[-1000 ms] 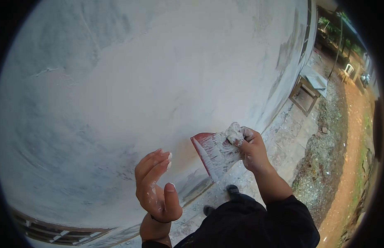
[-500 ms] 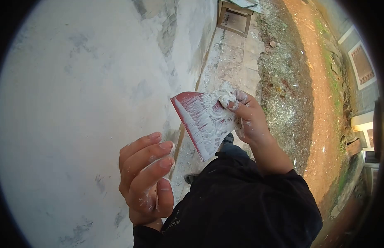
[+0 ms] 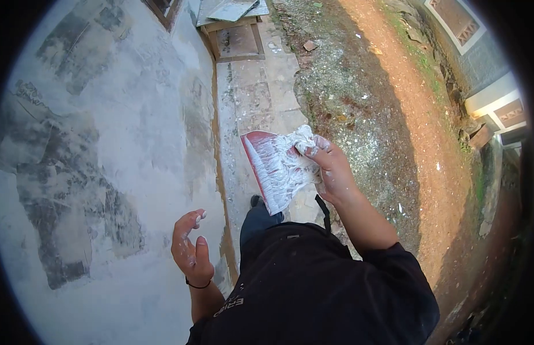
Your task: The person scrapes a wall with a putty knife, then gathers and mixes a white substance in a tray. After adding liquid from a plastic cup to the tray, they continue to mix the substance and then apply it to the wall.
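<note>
In my right hand (image 3: 334, 169) is a red putty scraper (image 3: 278, 167) with a wide blade, pinched at its narrow end. White putty (image 3: 287, 158) coats most of its face, thickest in a lump near my thumb. My left hand (image 3: 191, 244) hangs at the lower left, fingers curled but apart, with nothing in it. White smears mark the fingertips. Beside it stands the wall (image 3: 163, 230), pale with putty and showing dark grey bare patches (image 3: 66, 201); the left hand appears apart from it.
A wooden table (image 3: 235, 26) with a board (image 3: 233, 8) on it stands at the far end of the paved walkway (image 3: 255, 98). Gravelly ground (image 3: 359, 132) and an orange dirt strip (image 3: 416, 126) run along the right. Another building (image 3: 491, 63) lies beyond.
My view has swung toward the table and walkway, bringing more dark wall patches into sight. My left hand has dropped lower and farther from the camera. The scraper stays in my right hand.
</note>
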{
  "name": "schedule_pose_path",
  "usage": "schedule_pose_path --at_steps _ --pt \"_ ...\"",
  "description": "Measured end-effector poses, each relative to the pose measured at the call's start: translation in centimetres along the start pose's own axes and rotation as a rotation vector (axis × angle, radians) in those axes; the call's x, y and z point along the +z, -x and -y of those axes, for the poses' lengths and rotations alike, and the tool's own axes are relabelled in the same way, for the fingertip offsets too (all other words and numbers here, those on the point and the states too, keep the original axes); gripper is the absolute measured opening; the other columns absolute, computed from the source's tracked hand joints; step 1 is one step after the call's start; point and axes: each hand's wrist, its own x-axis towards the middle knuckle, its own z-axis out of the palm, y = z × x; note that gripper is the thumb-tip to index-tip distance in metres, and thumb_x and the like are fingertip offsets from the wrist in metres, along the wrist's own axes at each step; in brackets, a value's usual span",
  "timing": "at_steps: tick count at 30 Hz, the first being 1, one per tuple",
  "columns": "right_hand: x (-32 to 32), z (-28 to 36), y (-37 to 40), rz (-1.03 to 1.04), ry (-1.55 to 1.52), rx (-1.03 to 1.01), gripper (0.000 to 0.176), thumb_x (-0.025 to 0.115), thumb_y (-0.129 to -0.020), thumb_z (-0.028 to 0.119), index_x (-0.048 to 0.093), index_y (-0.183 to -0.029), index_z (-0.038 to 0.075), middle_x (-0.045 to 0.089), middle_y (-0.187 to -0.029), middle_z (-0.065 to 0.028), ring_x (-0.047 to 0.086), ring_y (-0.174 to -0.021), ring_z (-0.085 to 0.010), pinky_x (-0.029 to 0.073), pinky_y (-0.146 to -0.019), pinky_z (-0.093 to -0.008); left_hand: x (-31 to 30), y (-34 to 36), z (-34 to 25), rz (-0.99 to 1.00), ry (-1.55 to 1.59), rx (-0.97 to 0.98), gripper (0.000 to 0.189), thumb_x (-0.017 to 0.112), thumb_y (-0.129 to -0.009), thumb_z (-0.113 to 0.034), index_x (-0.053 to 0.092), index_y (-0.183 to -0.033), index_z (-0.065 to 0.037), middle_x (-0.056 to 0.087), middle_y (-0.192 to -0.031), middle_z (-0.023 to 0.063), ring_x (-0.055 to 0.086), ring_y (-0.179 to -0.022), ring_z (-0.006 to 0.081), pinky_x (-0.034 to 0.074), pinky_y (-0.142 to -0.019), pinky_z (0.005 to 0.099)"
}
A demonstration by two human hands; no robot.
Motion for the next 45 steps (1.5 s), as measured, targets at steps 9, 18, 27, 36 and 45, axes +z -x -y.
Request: schedule_pose_path --at_steps 9,18,27,36,45 --pt "-3.7 8.8 -20.1 -0.273 -0.065 -0.069 0.020 0.052 -0.086 0.003 0.056 -0.103 -0.005 0.064 -0.096 -0.0124 0.064 -0.086 -0.0188 0.052 -0.076 -0.0310 11.9 -24.5 12.5 0.218 0.198 -0.133 0.038 0.045 -0.076 0.001 0.053 -0.113 0.005 0.060 -0.109 0.0166 0.055 -0.098 0.0229 0.041 -0.079 0.0318" --pt "-8.0 20.1 -40.7 -0.430 -0.231 -0.182 0.028 0.053 -0.085 0.001 0.050 -0.111 -0.005 0.063 -0.101 -0.0142 0.063 -0.092 -0.0228 0.052 -0.084 -0.0359 27.1 -52.8 13.4 0.500 0.284 0.207 0.034 0.047 -0.075 0.003 0.055 -0.107 0.005 0.060 -0.105 0.0193 0.058 -0.097 0.0297 0.044 -0.086 0.0339" --pt "-8.1 27.9 -71.7 -0.043 -0.303 0.095 0.034 0.049 -0.084 0.005 0.047 -0.116 -0.008 0.060 -0.109 -0.0186 0.061 -0.099 -0.0273 0.049 -0.090 -0.0384 28.8 -69.4 23.1 0.229 0.096 -0.150 0.031 0.046 -0.078 0.003 0.056 -0.108 0.004 0.061 -0.106 0.0154 0.056 -0.096 0.0221 0.043 -0.080 0.0304" --pt "-2.9 23.1 -95.4 0.064 -0.069 0.489 0.030 0.054 -0.084 0.008 0.055 -0.110 -0.007 0.063 -0.103 -0.0155 0.063 -0.095 -0.0237 0.050 -0.085 -0.0346 26.0 -81.7 36.6 0.042 0.094 -0.508 0.034 0.042 -0.084 0.001 0.053 -0.116 0.004 0.060 -0.109 0.0124 0.055 -0.101 0.0179 0.039 -0.083 0.0280" --pt "2.5 19.3 -112.1 -0.285 0.623 0.357 0.019 0.058 -0.079 0.005 0.062 -0.097 -0.001 0.067 -0.084 -0.0119 0.063 -0.068 -0.0257 0.049 -0.063 -0.0359 24.6 -102.7 49.2 0.278 0.062 -0.290 0.031 0.046 -0.079 0.004 0.056 -0.108 0.003 0.060 -0.106 0.0162 0.058 -0.095 0.0256 0.043 -0.081 0.0316"
